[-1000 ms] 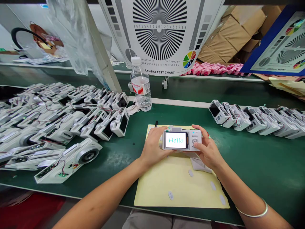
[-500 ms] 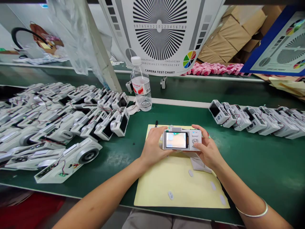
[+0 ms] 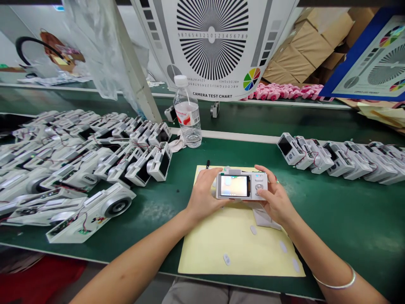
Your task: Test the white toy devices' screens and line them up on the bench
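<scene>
Between both hands I hold a white digital camera (image 3: 242, 185), its lit screen facing me. My left hand (image 3: 202, 194) grips its left end. My right hand (image 3: 276, 198) is closed on the right end, with the thumb on the round button pad. Beneath it lies a yellow sheet (image 3: 218, 240) carrying several small pale oval pieces, one of them a button piece (image 3: 226, 259) near the front. Partly behind my right hand is a white cloth-like piece (image 3: 265, 219). The camera's front is hidden from me.
Many white cameras (image 3: 79, 169) with exposed wires crowd the left; another row of cameras (image 3: 344, 160) stands at right. A water bottle (image 3: 189, 114) stands behind the sheet, by a black pen (image 3: 208, 164). A camera test chart (image 3: 211, 55) hangs ahead.
The picture on the camera's screen has changed slightly. Small units on the far line behind the bottle have shifted a little to the left. My hands hold the same pose.
</scene>
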Demonstrator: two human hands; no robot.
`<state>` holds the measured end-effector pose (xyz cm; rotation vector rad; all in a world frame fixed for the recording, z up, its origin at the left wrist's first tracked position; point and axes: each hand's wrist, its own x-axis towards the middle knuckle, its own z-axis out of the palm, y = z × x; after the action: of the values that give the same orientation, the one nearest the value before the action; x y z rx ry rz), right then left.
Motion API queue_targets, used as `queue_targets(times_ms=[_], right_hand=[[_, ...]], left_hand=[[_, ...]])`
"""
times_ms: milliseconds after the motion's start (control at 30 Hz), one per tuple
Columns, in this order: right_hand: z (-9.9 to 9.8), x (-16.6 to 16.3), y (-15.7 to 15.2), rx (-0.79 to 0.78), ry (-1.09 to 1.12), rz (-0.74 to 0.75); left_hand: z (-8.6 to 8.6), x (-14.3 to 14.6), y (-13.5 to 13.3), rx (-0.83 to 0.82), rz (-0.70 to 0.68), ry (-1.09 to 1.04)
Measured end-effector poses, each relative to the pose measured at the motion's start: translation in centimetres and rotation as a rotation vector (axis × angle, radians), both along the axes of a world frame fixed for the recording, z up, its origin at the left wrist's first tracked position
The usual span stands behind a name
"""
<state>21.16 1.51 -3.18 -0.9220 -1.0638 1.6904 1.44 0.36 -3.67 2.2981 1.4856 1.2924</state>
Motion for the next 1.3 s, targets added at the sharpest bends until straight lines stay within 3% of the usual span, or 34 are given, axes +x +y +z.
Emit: queue_targets(times_ms=[733, 1300], right_hand=[[-0.13, 0.08, 0.07, -0.026, 0.027, -0.007], [0.19, -0.32, -0.11, -0.093, 0.027, -0.104]], left_hand=[[-0.02, -0.02, 0.0, 0.031, -0.017, 0.007], [-0.3, 0.25, 0.08, 0.065, -0.032, 0.016]])
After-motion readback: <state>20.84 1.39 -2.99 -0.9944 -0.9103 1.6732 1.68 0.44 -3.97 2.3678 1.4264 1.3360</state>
